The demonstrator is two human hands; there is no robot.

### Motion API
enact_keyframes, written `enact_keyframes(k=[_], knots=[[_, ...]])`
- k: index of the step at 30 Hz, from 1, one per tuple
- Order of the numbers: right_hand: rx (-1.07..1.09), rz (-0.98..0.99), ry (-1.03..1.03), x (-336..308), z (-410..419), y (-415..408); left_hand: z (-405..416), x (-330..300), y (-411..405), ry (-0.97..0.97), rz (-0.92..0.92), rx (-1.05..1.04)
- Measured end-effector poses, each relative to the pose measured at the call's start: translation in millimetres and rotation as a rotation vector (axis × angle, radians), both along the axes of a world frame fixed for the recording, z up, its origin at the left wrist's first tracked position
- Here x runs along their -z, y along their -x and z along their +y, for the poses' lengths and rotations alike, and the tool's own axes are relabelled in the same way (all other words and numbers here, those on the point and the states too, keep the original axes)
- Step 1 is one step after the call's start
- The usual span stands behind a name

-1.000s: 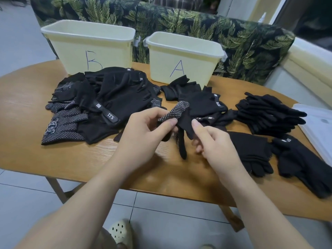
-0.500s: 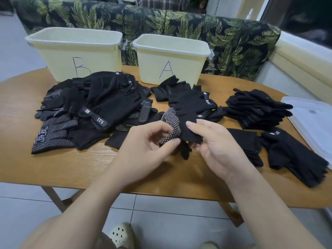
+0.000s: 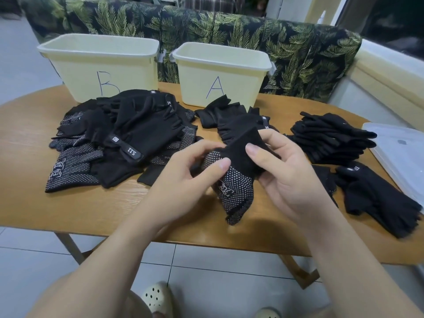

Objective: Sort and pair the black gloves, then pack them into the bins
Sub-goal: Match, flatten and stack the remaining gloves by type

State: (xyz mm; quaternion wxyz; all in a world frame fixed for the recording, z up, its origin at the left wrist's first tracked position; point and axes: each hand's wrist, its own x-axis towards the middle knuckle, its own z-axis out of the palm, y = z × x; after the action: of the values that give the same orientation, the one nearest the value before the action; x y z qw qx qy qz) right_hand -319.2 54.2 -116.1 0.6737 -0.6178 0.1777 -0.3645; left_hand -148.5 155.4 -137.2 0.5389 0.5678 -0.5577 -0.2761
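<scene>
So right now both hands are working one black knit glove with white grip dots (image 3: 231, 180), held up just above the near edge of the oval wooden table (image 3: 34, 216). The left hand (image 3: 183, 177) pinches the dotted palm side between thumb and fingers, and the right hand (image 3: 289, 171) grips the plain black cuff end with its thumb on top. The glove's long axis runs from the cuff, up by the right thumb, down toward the near edge, where the free end hangs loose. My guess is it's being straightened or matched up before going onto a pile. What the next move hangs on: the messy heap of dotted black gloves (image 3: 119, 143) lies to the left, closest to the left hand, while the tidy stack of plain black gloves (image 3: 330, 136) sits to the right, beside the right hand. A dotted glove probably belongs with the left bunch. The pale yellow plastic bin marked B (image 3: 101, 65) stands far left, and the matching bin marked A (image 3: 220, 72) is straight ahead, behind the held glove. I can't see inside either bin.
</scene>
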Motion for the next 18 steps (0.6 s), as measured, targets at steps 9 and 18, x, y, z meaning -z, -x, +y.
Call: enact_keyframes(k=[9,18], knots=[[0.105,-0.020,-0.072,-7.7,-8.2,11.1,12.1,-3.8,-11.1,-0.192,0.212,0.230],[0.333,0.424,0.249,24.7,-34.7,-6.1,1.1,8.7,-17.7,-0.375,-0.262,-0.179]])
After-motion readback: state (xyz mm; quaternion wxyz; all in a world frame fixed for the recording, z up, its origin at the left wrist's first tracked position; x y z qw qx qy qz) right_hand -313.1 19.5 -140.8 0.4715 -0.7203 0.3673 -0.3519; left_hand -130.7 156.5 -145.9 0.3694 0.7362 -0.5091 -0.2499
